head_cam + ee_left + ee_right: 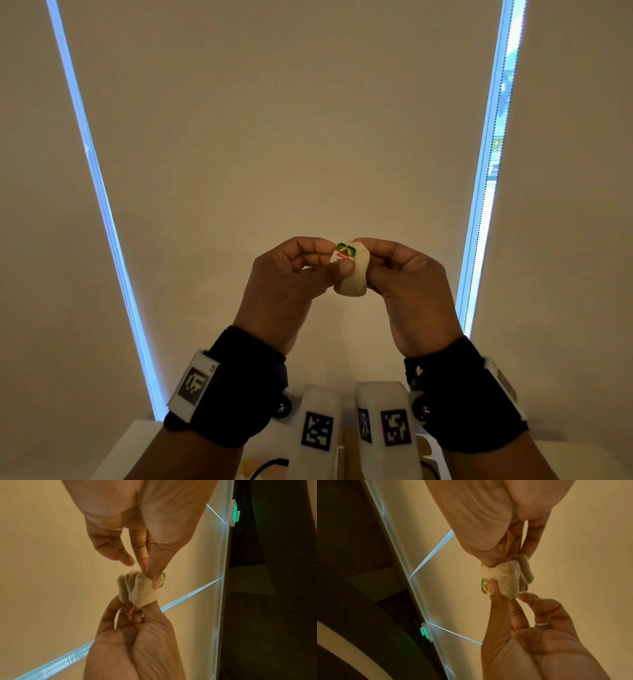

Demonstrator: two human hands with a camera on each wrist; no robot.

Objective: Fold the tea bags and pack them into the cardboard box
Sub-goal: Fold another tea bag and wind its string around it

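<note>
I hold a folded, cream paper tea bag (352, 279) up in front of the blinds with both hands. Its small green, red and white tag (345, 251) lies against the top of the bag. My left hand (334, 262) pinches the tag end, with the thumb pressed on the tag. My right hand (367, 260) pinches the bag's other side. In the left wrist view the crumpled tea bag (139, 589) sits between the left hand (149, 572) above and the right hand (133, 608) below. The right wrist view shows the tea bag (508, 577) the same way. The cardboard box is mostly hidden below my wrists.
Beige roller blinds (291, 120) fill the view ahead, with bright window gaps on either side. A white table corner (137, 445) and a sliver of brown cardboard (349, 455) show at the bottom, behind my wrist cameras. A green exit sign (235, 513) glows off to the side.
</note>
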